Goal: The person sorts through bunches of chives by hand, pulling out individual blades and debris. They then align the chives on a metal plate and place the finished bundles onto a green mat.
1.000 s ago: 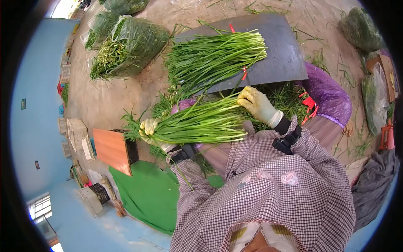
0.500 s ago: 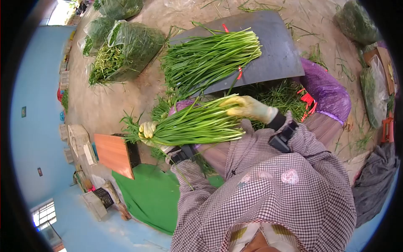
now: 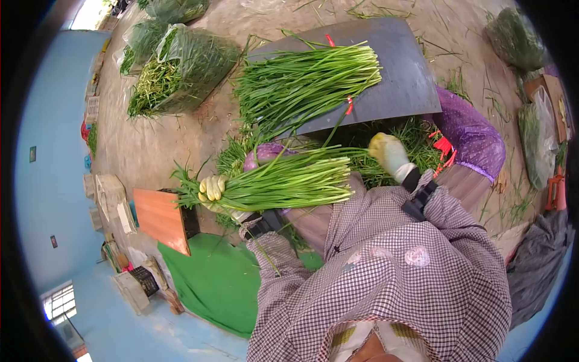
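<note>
Head view: left grip [image 3: 211,188] clasps green stalks [image 3: 295,184], right grip [image 3: 383,149] near them.

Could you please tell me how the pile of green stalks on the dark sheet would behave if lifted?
The pile of green stalks would probably flop at its leafy end, where thin leaves spread past the edge of the dark sheet. The paler end looks straighter, so likely firmer. Some stalks might slide out, being loosely layered.

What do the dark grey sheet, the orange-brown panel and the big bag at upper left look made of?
Dark grey sheet: smooth, dull sheen, slightly bowed; plastic or metal.
Orange-brown panel: glossy, flat; probably varnished wood or laminate.
Big bag: thin clear plastic, shiny and creased, greens showing through.
</note>
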Demonstrator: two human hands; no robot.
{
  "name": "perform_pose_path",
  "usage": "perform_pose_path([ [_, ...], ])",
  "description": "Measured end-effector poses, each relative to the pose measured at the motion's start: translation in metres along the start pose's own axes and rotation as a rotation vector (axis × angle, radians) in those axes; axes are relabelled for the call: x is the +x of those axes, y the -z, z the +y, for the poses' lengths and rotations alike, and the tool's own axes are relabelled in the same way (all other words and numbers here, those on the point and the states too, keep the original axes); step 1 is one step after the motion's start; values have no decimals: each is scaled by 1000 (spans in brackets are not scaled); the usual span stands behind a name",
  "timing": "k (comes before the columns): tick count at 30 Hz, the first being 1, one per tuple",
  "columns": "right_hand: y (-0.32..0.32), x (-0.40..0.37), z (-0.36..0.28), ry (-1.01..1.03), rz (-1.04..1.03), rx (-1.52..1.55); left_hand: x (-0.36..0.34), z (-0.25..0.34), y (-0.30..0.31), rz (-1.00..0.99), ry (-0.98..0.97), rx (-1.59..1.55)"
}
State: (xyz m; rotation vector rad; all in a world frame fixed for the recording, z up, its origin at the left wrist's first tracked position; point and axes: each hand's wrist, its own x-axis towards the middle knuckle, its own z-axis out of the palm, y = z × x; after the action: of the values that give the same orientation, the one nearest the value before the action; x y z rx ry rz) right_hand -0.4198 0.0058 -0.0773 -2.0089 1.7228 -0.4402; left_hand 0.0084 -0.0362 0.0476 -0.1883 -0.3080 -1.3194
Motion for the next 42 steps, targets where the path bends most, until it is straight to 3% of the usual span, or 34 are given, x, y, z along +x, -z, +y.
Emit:
perform_pose_path([
  [2,12,-9,39,-235,-643,-446,-2,3,3,21,-41,-22],
  [3,45,-10,23,-313,-718,-478,-1,1,5,-2,-52,-35],
  [5,63,-10,9,-87,-250,-295,-4,-1,8,-30,-62,-53],
  [7,75,16,-27,159,-13,171,-4,-3,7,-13,-63,-48],
  [8,78,25,-47,220,-52,467,-3,-4,7,-12,-65,-50],
  [9,70,33,-65,275,-6,555,-1,-5,8,-11,-67,-50],
  [11,57,52,-77,350,-135,563,-1,-1,9,5,-42,-28],
  [14,61,54,-91,221,-81,750,-1,5,12,28,-27,-9],
  [15,60,56,-88,315,10,748,-1,4,11,38,-27,-8],
  [17,61,49,-84,301,1,669,-4,0,9,71,-45,-26],
  [20,53,40,-58,394,225,262,-6,1,11,66,-54,-31],
  [21,49,33,-40,281,185,249,-6,4,12,53,-60,-28],
  [22,50,23,-22,140,18,52,-5,7,14,42,-51,-28],
  [23,46,13,2,86,-208,-252,-6,11,16,34,-42,-26],
  [24,52,13,13,-83,-636,-493,-6,13,17,28,-33,-25],
  [25,52,2,17,-204,-677,-589,-5,13,19,1,-32,-33],
  [27,61,4,1,-34,-504,-282,-3,12,23,-42,-18,-46],
  [28,63,13,-17,57,-400,101,-1,9,22,-65,-20,-44],
  [29,29,26,-11,418,-181,375,0,7,18,-71,-9,-32],
  [30,39,38,-44,494,-222,677,2,5,14,-81,1,-19],
  [31,58,40,-87,145,-386,1179,5,3,10,-93,9,-3],
  [32,59,47,-102,88,-473,1047,6,1,7,-91,-4,17],
  [33,44,53,-108,224,-359,968,7,0,4,-88,-15,35],
  [35,44,57,-128,112,-470,921,8,0,1,-84,-22,47],
  [36,36,53,-128,115,-337,975,8,1,0,-83,-16,41],
  [39,34,53,-126,311,22,364,3,0,-2,-74,-38,25],
  [40,44,50,-128,367,34,-221,1,0,-2,-69,-45,19],
  [41,27,50,-113,304,89,-496,0,0,-2,-46,-62,25],
  [42,21,46,-90,342,114,-344,-3,1,-2,-23,-79,28],
])
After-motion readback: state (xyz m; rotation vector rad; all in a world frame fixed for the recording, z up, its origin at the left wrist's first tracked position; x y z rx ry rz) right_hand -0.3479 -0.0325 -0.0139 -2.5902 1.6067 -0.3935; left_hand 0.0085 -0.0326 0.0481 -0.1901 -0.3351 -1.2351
